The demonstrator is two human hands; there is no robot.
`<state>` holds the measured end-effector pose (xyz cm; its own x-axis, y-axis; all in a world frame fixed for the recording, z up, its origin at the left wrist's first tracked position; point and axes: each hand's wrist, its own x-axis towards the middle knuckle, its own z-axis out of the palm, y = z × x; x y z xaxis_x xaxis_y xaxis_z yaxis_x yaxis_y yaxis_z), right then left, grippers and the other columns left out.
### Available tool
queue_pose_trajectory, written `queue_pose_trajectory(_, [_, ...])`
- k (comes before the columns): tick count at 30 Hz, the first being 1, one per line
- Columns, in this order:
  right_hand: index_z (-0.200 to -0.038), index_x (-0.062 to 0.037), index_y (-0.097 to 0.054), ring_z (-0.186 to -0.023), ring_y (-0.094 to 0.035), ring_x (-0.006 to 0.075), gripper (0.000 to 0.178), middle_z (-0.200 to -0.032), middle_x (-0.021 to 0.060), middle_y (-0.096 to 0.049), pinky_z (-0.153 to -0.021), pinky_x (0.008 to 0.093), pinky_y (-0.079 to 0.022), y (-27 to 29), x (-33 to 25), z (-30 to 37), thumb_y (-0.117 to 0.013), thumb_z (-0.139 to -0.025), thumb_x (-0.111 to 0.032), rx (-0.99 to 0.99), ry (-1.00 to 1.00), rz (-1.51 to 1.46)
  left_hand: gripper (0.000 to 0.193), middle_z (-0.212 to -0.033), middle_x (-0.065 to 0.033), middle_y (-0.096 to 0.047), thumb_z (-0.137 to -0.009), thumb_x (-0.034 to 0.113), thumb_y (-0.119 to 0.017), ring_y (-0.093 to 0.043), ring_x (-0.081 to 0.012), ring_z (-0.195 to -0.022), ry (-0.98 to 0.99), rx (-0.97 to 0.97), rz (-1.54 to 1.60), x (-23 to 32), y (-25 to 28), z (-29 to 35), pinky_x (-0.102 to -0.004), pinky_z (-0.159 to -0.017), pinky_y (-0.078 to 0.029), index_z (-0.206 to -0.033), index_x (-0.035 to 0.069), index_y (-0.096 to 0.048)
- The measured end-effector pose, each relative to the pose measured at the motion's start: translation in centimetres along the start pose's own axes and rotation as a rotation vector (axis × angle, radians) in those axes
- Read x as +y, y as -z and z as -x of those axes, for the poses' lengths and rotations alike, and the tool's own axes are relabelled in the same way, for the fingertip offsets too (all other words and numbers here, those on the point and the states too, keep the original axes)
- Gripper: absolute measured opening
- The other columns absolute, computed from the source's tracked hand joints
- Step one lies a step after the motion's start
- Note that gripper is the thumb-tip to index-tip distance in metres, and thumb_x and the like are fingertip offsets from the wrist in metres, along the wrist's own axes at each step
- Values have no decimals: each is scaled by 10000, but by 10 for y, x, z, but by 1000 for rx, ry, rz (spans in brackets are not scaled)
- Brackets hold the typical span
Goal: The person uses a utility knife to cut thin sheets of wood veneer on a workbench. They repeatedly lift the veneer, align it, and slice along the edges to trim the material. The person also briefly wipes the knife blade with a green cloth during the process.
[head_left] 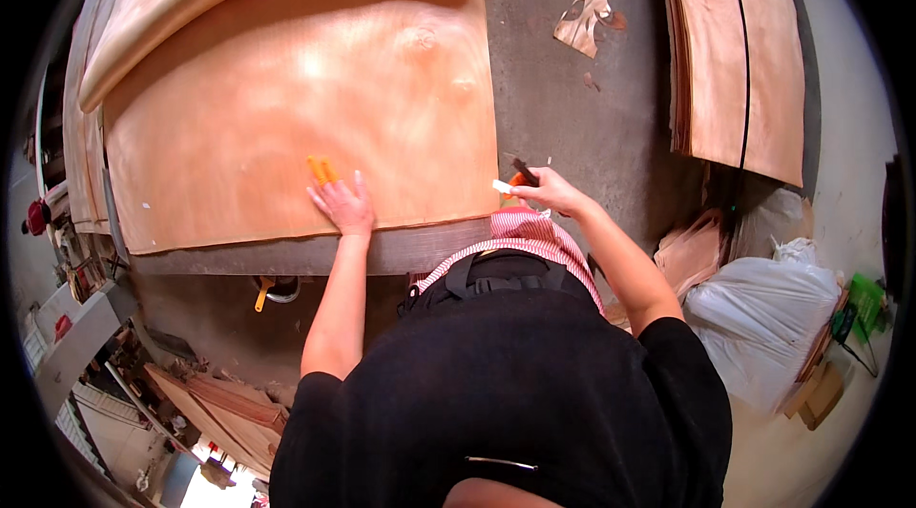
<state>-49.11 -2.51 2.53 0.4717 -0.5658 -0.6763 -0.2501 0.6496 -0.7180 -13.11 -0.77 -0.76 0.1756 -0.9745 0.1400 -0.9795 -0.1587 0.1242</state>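
the sheet (286, 136) lies before the person (506, 384). on it, by its near edge, the left hand (345, 207) lies spread, wearing two yellow finger covers (315, 167). just off the sheet's right edge, the right hand (553, 191) pinches a dark tool (524, 170). a stack (711, 41) stands well right of the sheet.

The head-worn fisheye looks steeply down past the wearer's nearby torso (496, 384), lower centre, onto the veneer sheet (286, 126), upper left.
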Motion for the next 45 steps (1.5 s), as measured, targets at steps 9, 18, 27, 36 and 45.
queue_pose_trajectory(9, [-843, 19, -573, -574, -545, 81, 139, -717, 38, -604, -556, 220, -457, -40, 51, -35, -602, -810, -113, 93, 48, -127, 688, -1383, -153, -255, -746, 306, -588, -211, -284, -1297, -624, -464, 390, 109, 28, 67, -461, -1047, -144, -1312, 32, -309])
queue_pose_trajectory(18, [-832, 21, -541, -611, -584, 116, 143, -723, 63, -611, -586, 239, -488, -34, 50, -35, -600, -806, -107, 38, -17, -151, 810, -1382, -136, -242, -707, 460, -599, -157, -266, -1312, -638, -634, 262, 130, 22, 79, -461, -1053, -114, -1323, 38, -285])
queue_pose_trajectory(27, [-808, -81, -599, -656, -617, 262, 127, -701, 128, -617, -585, 381, -478, -10, 13, -12, -597, -737, -187, 129, 152, 978, 836, -1392, -135, -223, -688, 443, -612, -146, -259, -1315, -650, -639, 76, 142, 27, 80, -485, -1042, -111, -1323, 17, -276])
queue_pose_trajectory(36, [-880, -12, -615, -589, -485, 72, 138, -742, 12, -616, -559, 231, -414, 52, -11, -48, -575, -809, -123, 13, 226, 34, 677, -1254, -183, -395, -677, 309, -664, -339, -308, -1196, -631, -523, 328, 144, 30, 61, -447, -977, -268, -1225, 0, -411])
queue_pose_trajectory(45, [-817, -11, -607, -545, -506, 67, 187, -703, 27, -613, -545, 220, -422, 35, -11, -96, -639, -784, -193, 177, 153, -109, 731, -1332, -181, -303, -715, 384, -625, -235, -317, -1266, -611, -353, 237, 173, -16, -16, -445, -1031, -205, -1260, -24, -358])
